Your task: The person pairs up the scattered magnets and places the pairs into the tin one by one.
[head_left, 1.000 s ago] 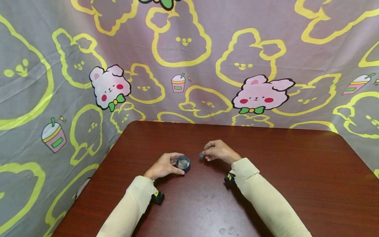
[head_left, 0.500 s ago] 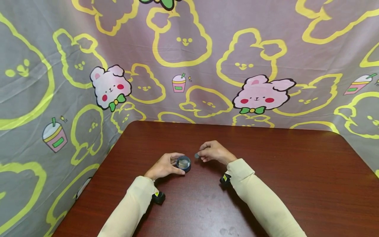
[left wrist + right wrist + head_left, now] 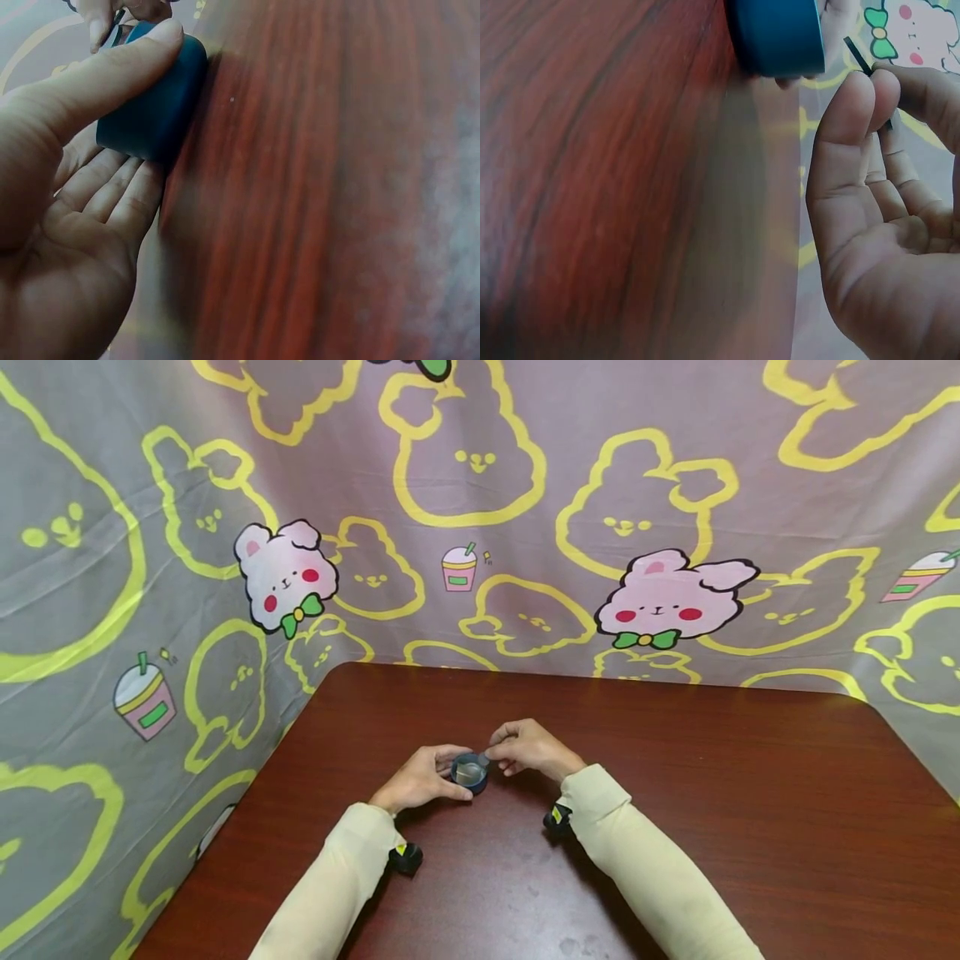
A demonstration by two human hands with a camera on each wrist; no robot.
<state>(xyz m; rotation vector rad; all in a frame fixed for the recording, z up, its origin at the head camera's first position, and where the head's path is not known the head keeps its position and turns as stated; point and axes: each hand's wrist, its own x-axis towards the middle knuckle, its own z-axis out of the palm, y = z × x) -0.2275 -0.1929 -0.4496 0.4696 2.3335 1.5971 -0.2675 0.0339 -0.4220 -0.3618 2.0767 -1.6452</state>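
Observation:
A small round dark-blue container [image 3: 478, 787] stands upright on the table, its top uncovered, with something pale and shiny inside. My left hand [image 3: 422, 781] grips it from the left; in the left wrist view the thumb lies along the near side of the blue wall [image 3: 154, 109] and the other fingers reach behind it. My right hand [image 3: 534, 750] pinches a thin grey disc, like a coin [image 3: 483, 761], between thumb and forefinger. The disc overlaps the container's right rim in the head view. Edge-on, the coin-like disc [image 3: 857, 54] shows as a dark strip beyond the fingertips.
Under both hands lies a reddish-brown wooden table [image 3: 675, 793] with a rounded far corner. A curtain [image 3: 525, 485] printed with cartoon rabbits hangs behind it and along the left side. Black wrist cameras [image 3: 406, 858] sit beneath both cuffs.
My right hand has moved left with the coin-like disc, from apart from the container to its right rim. My left hand keeps its hold on the container. The head view has shifted slightly.

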